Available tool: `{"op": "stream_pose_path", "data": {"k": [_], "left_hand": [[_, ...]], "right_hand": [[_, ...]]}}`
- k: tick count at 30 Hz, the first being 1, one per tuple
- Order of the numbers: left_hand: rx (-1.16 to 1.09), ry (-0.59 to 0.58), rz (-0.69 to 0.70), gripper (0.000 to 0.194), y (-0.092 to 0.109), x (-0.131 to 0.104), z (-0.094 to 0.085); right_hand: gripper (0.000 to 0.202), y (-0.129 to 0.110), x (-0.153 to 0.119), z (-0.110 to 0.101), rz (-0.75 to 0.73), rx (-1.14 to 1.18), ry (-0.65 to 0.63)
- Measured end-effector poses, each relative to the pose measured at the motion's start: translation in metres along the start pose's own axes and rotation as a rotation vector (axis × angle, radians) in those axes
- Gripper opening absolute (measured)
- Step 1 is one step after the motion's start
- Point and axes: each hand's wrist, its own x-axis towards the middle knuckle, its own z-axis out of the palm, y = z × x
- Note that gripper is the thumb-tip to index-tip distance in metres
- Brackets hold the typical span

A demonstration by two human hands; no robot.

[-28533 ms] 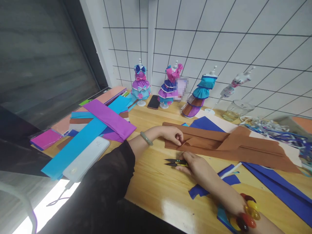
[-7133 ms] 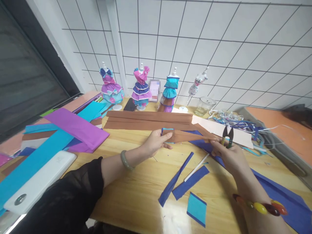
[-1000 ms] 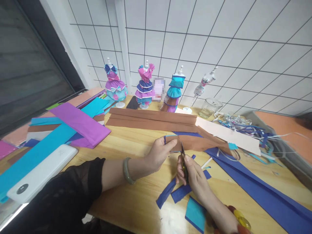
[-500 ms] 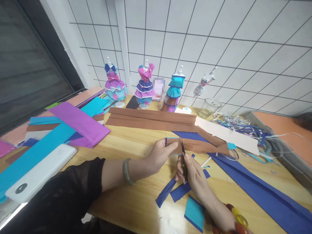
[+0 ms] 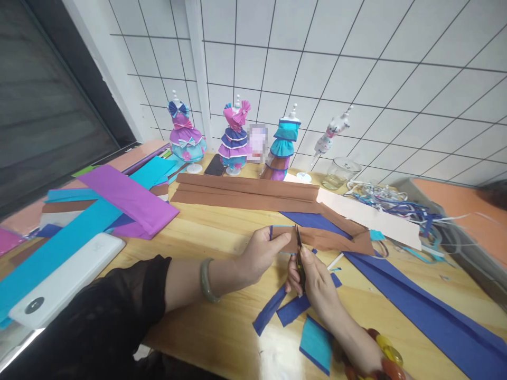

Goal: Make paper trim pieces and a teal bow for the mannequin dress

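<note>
My left hand (image 5: 259,253) pinches the end of a brown strip (image 5: 322,237), thin like cloth or crepe paper, with its thumb on top. Under the thumb a blue-edged piece shows along the strip's margin. Small scissors (image 5: 300,261) with dark blades are gripped in my right hand (image 5: 317,277), their blades upright across the strip just right of my left thumb. Whether the blades are fully closed cannot be made out. Below my hands lie dark blue scraps (image 5: 293,310) and a turquoise piece with blue edges (image 5: 317,344).
Behind stand mini dress forms, including a turquoise-topped one (image 5: 285,142) and a bare one (image 5: 332,132). A glass jar (image 5: 340,173) and tangled ribbons (image 5: 380,198) are right, beside a long blue strip (image 5: 428,306). Left lie a purple sheet (image 5: 130,200) and a white device (image 5: 67,279).
The view has shifted very slightly. My hands, the scissors and the brown strip stay nearly in place, with the blades still across the strip.
</note>
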Motion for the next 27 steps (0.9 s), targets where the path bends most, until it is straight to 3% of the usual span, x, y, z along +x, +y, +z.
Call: {"op": "stream_pose_path", "data": {"k": [12, 22, 27], "left_hand": [[0.016, 0.001, 0.011, 0.027, -0.006, 0.001, -0.003], [-0.015, -0.065, 0.043, 0.024, -0.004, 0.002, -0.002], [-0.024, -0.039, -0.064, 0.024, 0.000, 0.013, -0.009]], "right_hand": [[0.047, 0.003, 0.002, 0.001, 0.029, 0.059, 0.014], [0.051, 0.002, 0.003, 0.000, 0.037, 0.019, 0.007], [0.041, 0.003, 0.017, -0.027, 0.004, -0.113, 0.052]]}}
